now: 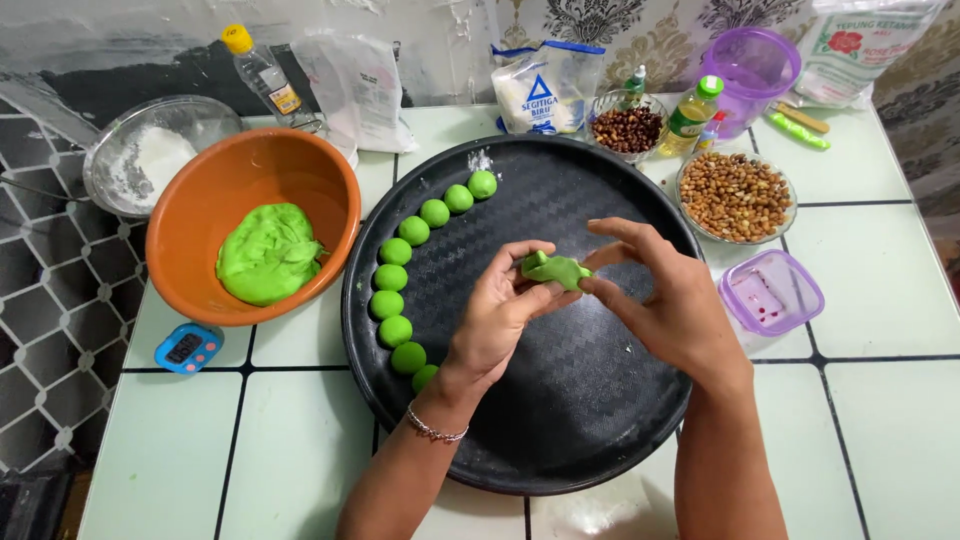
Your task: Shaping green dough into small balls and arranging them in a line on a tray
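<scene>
Orange bowl (335, 190) — peanuts (735, 195) — timer (188, 348).

A small piece of green dough (553, 268) is being held up above the middle of the round black tray (590, 420), not touching it. It is bright green, soft and smooth, flattened and stretched sideways into an uneven shape with a little raised corner at its left end. The left hand (497, 315) is cupping it from below, its fingertips curling up under the piece. The right hand (672, 300) is pinching the piece's right end between thumb and forefinger, the other fingers spreading out above it. The piece is lying roughly level between the two hands, tilting slightly down toward the right.
</scene>
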